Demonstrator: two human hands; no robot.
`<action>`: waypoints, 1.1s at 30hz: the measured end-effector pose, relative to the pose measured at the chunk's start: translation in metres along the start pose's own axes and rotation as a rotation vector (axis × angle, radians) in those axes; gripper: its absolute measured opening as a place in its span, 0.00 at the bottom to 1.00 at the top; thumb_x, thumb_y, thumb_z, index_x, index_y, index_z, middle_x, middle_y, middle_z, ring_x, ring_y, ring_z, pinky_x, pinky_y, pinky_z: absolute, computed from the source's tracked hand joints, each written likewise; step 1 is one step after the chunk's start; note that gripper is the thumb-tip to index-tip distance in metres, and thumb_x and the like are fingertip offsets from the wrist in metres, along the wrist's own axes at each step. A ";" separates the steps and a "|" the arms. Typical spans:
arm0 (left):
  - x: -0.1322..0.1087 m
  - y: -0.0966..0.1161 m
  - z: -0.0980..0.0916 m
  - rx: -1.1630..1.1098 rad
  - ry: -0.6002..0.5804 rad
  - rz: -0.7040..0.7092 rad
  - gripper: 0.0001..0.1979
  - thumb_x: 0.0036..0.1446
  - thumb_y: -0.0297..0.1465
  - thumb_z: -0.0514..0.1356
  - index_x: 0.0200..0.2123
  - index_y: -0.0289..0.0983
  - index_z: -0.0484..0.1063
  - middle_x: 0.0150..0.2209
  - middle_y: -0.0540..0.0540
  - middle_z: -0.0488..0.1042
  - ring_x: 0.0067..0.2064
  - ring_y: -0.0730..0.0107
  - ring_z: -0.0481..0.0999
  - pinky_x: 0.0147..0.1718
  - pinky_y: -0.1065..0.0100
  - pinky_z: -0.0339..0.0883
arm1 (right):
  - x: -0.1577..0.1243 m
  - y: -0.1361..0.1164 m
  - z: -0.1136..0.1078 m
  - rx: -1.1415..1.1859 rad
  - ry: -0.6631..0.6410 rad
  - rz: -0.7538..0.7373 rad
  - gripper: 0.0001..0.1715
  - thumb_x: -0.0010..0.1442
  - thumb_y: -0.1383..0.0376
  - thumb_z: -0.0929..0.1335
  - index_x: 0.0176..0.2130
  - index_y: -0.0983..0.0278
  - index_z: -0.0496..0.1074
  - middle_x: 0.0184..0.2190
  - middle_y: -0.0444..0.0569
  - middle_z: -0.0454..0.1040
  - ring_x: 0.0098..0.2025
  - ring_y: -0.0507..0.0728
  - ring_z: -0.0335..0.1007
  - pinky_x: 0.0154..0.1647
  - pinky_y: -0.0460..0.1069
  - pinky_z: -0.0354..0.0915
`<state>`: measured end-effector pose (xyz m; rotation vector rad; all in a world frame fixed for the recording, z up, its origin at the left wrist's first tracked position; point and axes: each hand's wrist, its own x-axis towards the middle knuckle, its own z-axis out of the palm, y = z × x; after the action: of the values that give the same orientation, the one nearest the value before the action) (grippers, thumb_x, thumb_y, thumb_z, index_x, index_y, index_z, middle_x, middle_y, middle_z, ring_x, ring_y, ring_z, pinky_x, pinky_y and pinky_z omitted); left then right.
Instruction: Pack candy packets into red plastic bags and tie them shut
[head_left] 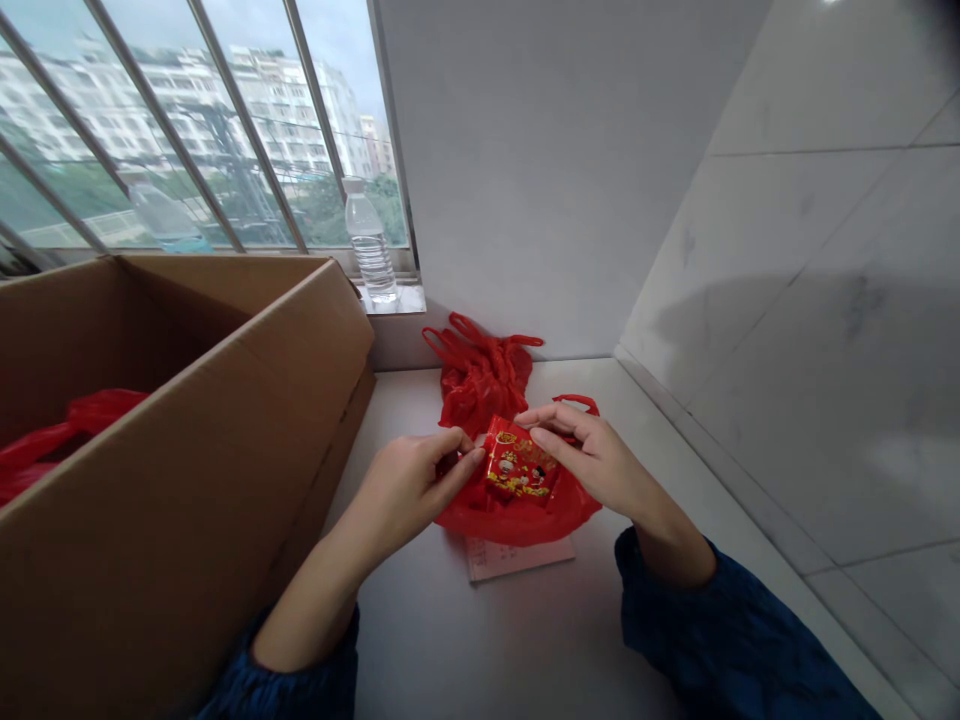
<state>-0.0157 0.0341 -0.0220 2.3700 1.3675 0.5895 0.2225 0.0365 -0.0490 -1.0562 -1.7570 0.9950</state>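
Observation:
A small red box [517, 462] printed with gold lettering and cartoon figures lies tilted inside an opened red plastic bag [517, 525]. At the box's left edge, the thumb and forefinger of my left hand [420, 480] are pinched together. What sits between those fingertips is too small to make out. My right hand [589, 450] reaches over the box's upper right corner, its fingers stretched out and its thumb lowered toward the printed face. Under the bag, a pale pink booklet or card [517, 560] sticks out at the front.
Behind the bag, a second bunched red plastic bag [487, 375] rests against the wall. A tall cardboard box [247, 420] stands on the left, with red plastic [82, 425] inside. A clear bottle [369, 245] stands on the window sill. Tiled wall [817, 380] bounds the white surface [480, 650] on the right.

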 end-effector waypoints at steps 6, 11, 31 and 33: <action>-0.001 -0.001 -0.002 -0.037 0.081 0.025 0.18 0.67 0.41 0.53 0.29 0.36 0.69 0.22 0.53 0.67 0.24 0.76 0.62 0.25 0.72 0.53 | -0.004 -0.006 -0.006 -0.077 -0.037 -0.030 0.15 0.68 0.58 0.65 0.51 0.57 0.73 0.48 0.47 0.79 0.48 0.56 0.76 0.49 0.51 0.70; -0.006 0.001 -0.006 -0.218 0.210 0.131 0.18 0.68 0.38 0.54 0.26 0.35 0.67 0.22 0.52 0.68 0.24 0.76 0.63 0.25 0.72 0.54 | -0.014 -0.012 -0.006 -0.473 -0.237 -0.043 0.11 0.66 0.65 0.66 0.46 0.59 0.76 0.46 0.47 0.80 0.47 0.57 0.75 0.47 0.51 0.66; -0.018 0.001 -0.014 -0.709 -0.006 0.627 0.23 0.66 0.43 0.52 0.20 0.39 0.59 0.15 0.50 0.58 0.21 0.68 0.57 0.27 0.61 0.52 | -0.011 0.016 0.043 -0.835 -0.272 0.107 0.15 0.61 0.76 0.62 0.41 0.68 0.76 0.39 0.61 0.77 0.41 0.64 0.73 0.38 0.54 0.65; -0.018 0.001 -0.013 -0.709 -0.013 0.628 0.23 0.66 0.43 0.52 0.20 0.39 0.58 0.15 0.50 0.58 0.22 0.68 0.57 0.27 0.61 0.53 | -0.008 0.021 0.046 -0.739 -0.243 0.089 0.15 0.60 0.77 0.62 0.38 0.67 0.76 0.35 0.58 0.77 0.36 0.62 0.73 0.36 0.53 0.65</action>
<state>-0.0293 0.0192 -0.0133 2.1257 0.2668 1.0114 0.1877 0.0267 -0.0857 -1.5166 -2.3800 0.5285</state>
